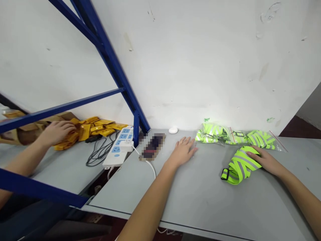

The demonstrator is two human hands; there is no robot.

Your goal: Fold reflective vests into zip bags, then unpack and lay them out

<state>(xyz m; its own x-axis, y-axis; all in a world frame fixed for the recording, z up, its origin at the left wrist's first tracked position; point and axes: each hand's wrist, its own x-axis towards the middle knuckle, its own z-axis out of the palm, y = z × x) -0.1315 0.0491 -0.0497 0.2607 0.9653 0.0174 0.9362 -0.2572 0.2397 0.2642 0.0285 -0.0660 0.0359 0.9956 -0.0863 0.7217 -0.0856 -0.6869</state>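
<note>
My left hand (pixel 184 151) lies flat on the grey table (pixel 200 197), fingers stretched toward the wall. Something faint and clear may be beside its thumb, too faint to make out. To its right, my right hand (pixel 269 161) is closed around the end of a folded neon-green reflective strap (pixel 242 164) with grey stripes, its thumb on top. A black buckle (pixel 225 174) sits at the strap's near left end, resting on the table. Behind, along the wall, are clear bags of similar straps (pixel 213 133), and another bag (pixel 260 139) with a red zip line.
A pixelated phone-like object (pixel 152 147) and a small white round object (pixel 173 130) lie left of my left hand. A white power strip (pixel 119 147) with cables stands by a blue metal frame (pixel 112 67). Beyond it, another person's hand (pixel 59 132) touches yellow packets (pixel 100 126).
</note>
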